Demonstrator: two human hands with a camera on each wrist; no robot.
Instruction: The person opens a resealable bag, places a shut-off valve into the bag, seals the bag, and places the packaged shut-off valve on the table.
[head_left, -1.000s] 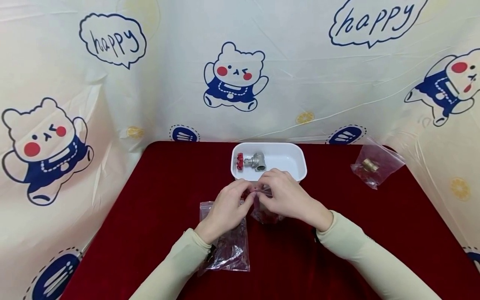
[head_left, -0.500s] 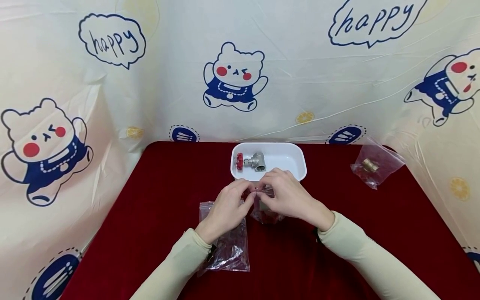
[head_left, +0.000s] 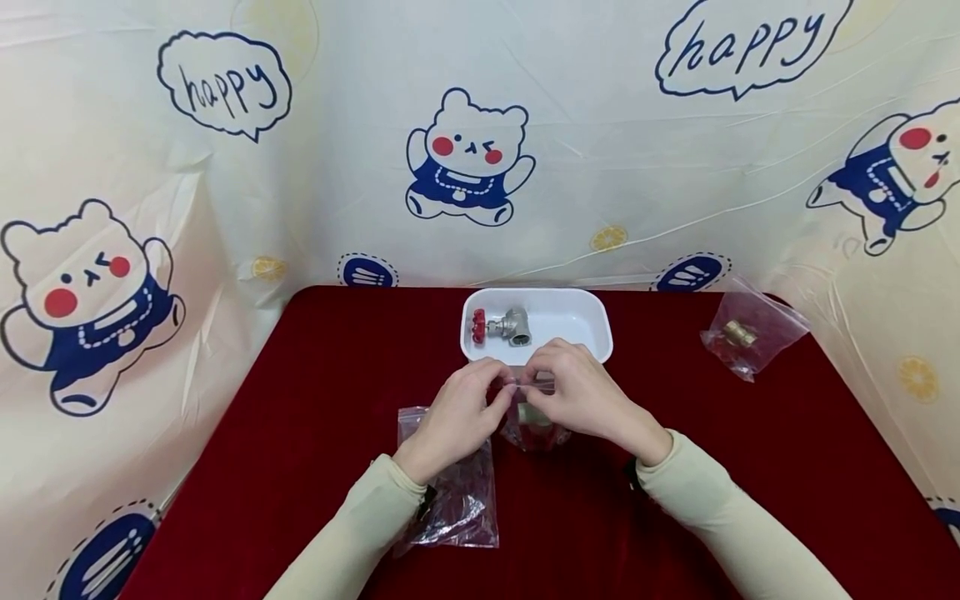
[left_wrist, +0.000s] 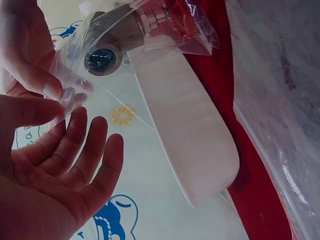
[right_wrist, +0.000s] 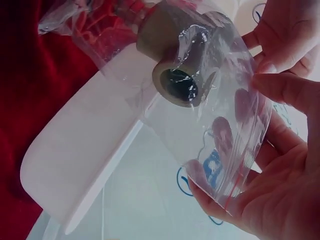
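Observation:
A clear zip bag holds a metal valve with a red handwheel, hanging just in front of the white tray. Thumb and forefinger of my left hand pinch the bag's top edge. Close beside them, my right hand pinches the same edge along the zip. In the left wrist view, the other left fingers spread loosely below the pinch, and the valve's round port shows through the plastic. A second valve with a red handwheel lies in the tray.
A flat clear zip bag lies on the red cloth partly under my left forearm. Toward the back right sits another zip bag with a brass fitting inside. A printed curtain surrounds the table's back and sides.
My right hand has shifted slightly right along the bag's top edge, and more of the valve inside shows below the hands. The left hand keeps its pinch, almost still.

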